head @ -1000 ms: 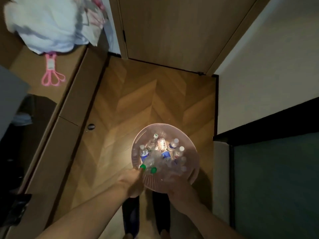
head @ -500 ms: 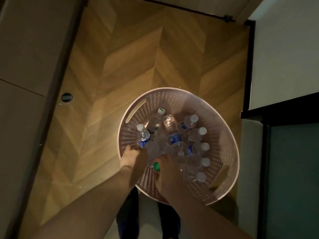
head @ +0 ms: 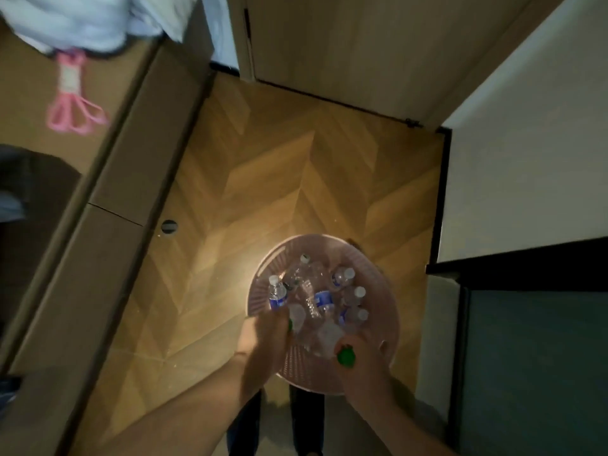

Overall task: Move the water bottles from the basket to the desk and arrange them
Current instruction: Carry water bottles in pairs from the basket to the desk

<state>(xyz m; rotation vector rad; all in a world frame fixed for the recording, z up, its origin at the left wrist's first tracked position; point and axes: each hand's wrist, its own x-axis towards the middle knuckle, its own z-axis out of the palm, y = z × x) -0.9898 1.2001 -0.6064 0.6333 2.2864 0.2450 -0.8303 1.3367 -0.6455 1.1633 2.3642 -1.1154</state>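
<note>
A round pink perforated basket [head: 391, 311] stands on the wooden floor in front of my feet. Several clear water bottles lie in it; one with a blue label and white cap [head: 277, 292] is at its left side. My left hand [head: 263, 340] is closed around a green-capped bottle [head: 296, 319] at the basket's near left. My right hand [head: 362, 366] grips another bottle with a green cap [head: 346, 357] over the near rim. Both held bottles are partly hidden by my fingers.
A long wooden desk [head: 108, 192] runs along the left, with pink scissors-like tongs [head: 74, 110] and white cloth [head: 82, 21] on it. A closed door [head: 362, 44] is ahead, a white wall [head: 526, 159] and a dark cabinet [head: 533, 357] on the right.
The view has pulled back and up from the basket. Both hands have closed on green-capped bottles and lifted them toward the near rim; the right hand moved right.
</note>
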